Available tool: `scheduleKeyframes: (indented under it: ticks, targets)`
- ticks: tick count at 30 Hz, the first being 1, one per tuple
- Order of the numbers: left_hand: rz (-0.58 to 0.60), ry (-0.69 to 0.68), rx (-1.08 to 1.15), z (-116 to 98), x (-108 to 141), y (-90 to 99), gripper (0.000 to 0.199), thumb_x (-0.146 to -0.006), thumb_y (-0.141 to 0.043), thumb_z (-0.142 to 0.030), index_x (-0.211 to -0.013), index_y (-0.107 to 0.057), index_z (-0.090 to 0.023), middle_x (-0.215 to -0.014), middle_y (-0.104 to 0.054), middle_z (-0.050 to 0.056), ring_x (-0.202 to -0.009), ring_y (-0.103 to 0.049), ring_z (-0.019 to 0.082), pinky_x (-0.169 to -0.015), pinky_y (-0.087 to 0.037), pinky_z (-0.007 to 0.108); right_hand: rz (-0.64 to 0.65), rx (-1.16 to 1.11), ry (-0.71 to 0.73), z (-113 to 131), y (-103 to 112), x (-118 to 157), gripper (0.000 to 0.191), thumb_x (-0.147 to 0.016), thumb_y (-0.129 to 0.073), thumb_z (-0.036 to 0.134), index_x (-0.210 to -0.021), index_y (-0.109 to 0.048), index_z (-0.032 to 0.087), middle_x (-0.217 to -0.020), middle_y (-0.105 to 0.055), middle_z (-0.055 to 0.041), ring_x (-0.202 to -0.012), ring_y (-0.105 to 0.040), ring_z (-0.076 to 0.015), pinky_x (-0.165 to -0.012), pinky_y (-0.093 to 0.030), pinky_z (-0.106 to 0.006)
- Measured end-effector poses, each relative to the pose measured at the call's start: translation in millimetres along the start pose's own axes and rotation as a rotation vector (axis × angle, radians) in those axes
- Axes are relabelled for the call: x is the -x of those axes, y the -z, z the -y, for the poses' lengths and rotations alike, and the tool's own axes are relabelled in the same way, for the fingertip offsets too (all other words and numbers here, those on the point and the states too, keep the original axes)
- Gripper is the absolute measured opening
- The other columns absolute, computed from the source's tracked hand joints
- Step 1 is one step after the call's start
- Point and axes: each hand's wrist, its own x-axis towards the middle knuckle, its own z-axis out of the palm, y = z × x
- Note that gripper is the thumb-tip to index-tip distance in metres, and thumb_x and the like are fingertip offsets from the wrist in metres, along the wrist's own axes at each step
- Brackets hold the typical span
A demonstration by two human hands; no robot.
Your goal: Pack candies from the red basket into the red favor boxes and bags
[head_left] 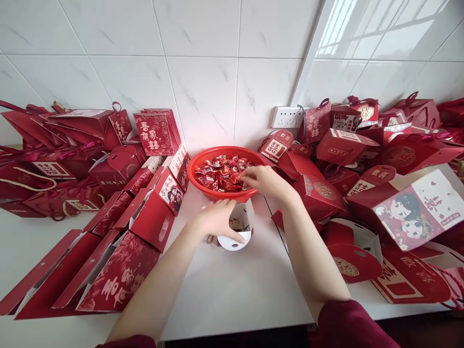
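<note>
My left hand (216, 220) is wrapped over the side of a small gift box (235, 240), thumb on its near white flap and fingers at its far side. The box stands open at the top, with a printed inner wall showing. Just behind it sits a red plastic basket (195, 181) full of candies in shiny red wrappers (221, 171). Over the basket's right side, my right hand (261, 180) reaches down with its fingers pinched together on a wrapped candy. Its fingertips are partly hidden among the wrappers.
Open red gift boxes (123, 275) stand in rows on the left, with red gift bags (68, 169) behind. A jumbled pile of red boxes (322, 193) fills the right side. A power strip (288, 117) rests against the tiled wall (203, 92). The white table (232, 295) has a dark seam.
</note>
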Motion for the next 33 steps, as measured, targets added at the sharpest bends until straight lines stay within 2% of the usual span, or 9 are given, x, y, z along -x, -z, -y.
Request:
scheduleKeyframes:
  ticks: [2, 6, 10, 12, 14, 20, 24, 29, 33]
  targets:
    - [0.037, 0.036, -0.061, -6.2, 1.5, -4.0, 0.099, -0.044, -0.074, -0.074, -0.127, -0.052, -0.027, -0.132, -0.054, 0.013, -0.122, -0.049, 0.04, -0.09, -0.046, 0.045, -0.046, 0.117, -0.091, 2.1, 3.3, -23.3, 0.027, -0.094, -0.045, 0.026, -0.095, -0.07, 0.018, -0.093, -0.072, -0.008, -0.082, -0.063, -0.0191, -0.073, -0.043, -0.027]
    - [0.01, 0.039, -0.094, -22.5, 12.2, 5.9, 0.093, -0.06, -0.07, -0.069, -0.138, -0.041, -0.028, -0.141, -0.047, 0.013, -0.13, -0.041, 0.041, -0.1, -0.037, 0.051, 0.112, 0.238, -0.224, -7.3, -5.2, -92.0, 0.02, -0.087, -0.053, 0.013, -0.09, -0.073, 0.015, -0.096, -0.072, -0.0145, -0.09, -0.064, -0.0256, -0.078, -0.044, -0.032]
    - [0.013, -0.032, -0.143, -42.8, 21.5, 20.1, 0.047, -0.082, -0.058, -0.05, -0.121, -0.056, -0.023, -0.123, -0.059, 0.011, -0.113, -0.055, 0.034, -0.094, -0.043, 0.046, 0.305, 0.268, -0.324, -15.3, -19.9, -153.2, 0.008, -0.078, -0.068, 0.01, -0.082, -0.074, 0.012, -0.085, -0.072, -0.0133, -0.088, -0.065, -0.0295, -0.08, -0.047, -0.038]
    - [-0.032, -0.066, -0.207, -54.9, 21.3, 12.4, 0.028, -0.088, -0.052, -0.038, -0.107, -0.061, -0.018, -0.108, -0.063, 0.012, -0.101, -0.061, 0.031, -0.087, -0.046, 0.044, 0.381, 0.268, -0.382, -18.5, -25.8, -172.5, 0.013, -0.082, -0.068, 0.019, -0.093, -0.071, 0.011, -0.091, -0.071, -0.0112, -0.089, -0.065, -0.0265, -0.081, -0.05, -0.04]
    - [-0.077, -0.083, -0.265, -66.2, 18.2, -7.6, 0.028, -0.088, -0.051, -0.032, -0.109, -0.059, -0.015, -0.106, -0.062, 0.014, -0.094, -0.061, 0.032, -0.08, -0.048, 0.045, 0.444, 0.263, -0.431, -22.4, -32.1, -184.0, 0.026, -0.089, -0.063, 0.029, -0.108, -0.065, 0.012, -0.104, -0.067, -0.0091, -0.093, -0.064, -0.0219, -0.082, -0.053, -0.041]
    - [0.055, -0.133, -0.433, -75.2, 5.9, -69.9, 0.035, -0.083, -0.044, -0.012, -0.114, -0.06, -0.011, -0.119, -0.056, 0.023, -0.082, -0.062, 0.03, -0.065, -0.05, 0.044, 0.497, 0.246, -0.477, -38.3, -50.0, -191.4, 0.032, -0.093, -0.058, 0.034, -0.119, -0.058, 0.015, -0.118, -0.06, -0.0085, -0.099, -0.062, -0.0204, -0.083, -0.054, -0.04]
    - [0.013, -0.182, -0.442, -65.7, 3.4, -69.4, 0.042, -0.089, -0.04, -0.019, -0.129, -0.049, -0.01, -0.135, -0.046, 0.025, -0.075, -0.065, 0.028, -0.06, -0.052, 0.044, 0.373, 0.236, -0.44, -46.6, -46.2, -184.4, 0.027, -0.091, -0.061, 0.034, -0.107, -0.064, 0.013, -0.102, -0.067, -0.0086, -0.088, -0.065, -0.0185, -0.078, -0.054, -0.035]
    - [-0.001, -0.238, -0.409, -56.6, 2.3, -62.0, 0.025, -0.093, -0.036, -0.022, -0.106, -0.056, -0.015, -0.109, -0.06, 0.012, -0.064, -0.065, 0.022, -0.052, -0.05, 0.037, 0.03, 0.251, -0.35, -39.7, -30.8, -158.5, 0.019, -0.082, -0.067, 0.031, -0.091, -0.067, 0.015, -0.101, -0.071, -0.0141, -0.098, -0.064, -0.0267, -0.081, -0.048, -0.034]
    - [0.018, -0.275, -0.413, -55.0, 1.3, -58.4, 0.027, -0.094, -0.033, -0.021, -0.105, -0.057, -0.016, -0.1, -0.064, 0.008, -0.07, -0.066, 0.024, -0.059, -0.053, 0.039, -0.092, 0.141, -0.257, -19.7, -22.2, -117.2, 0.025, -0.092, -0.051, 0.038, -0.089, -0.063, 0.016, -0.086, -0.073, -0.0088, -0.081, -0.067, -0.0204, -0.072, -0.048, -0.029]
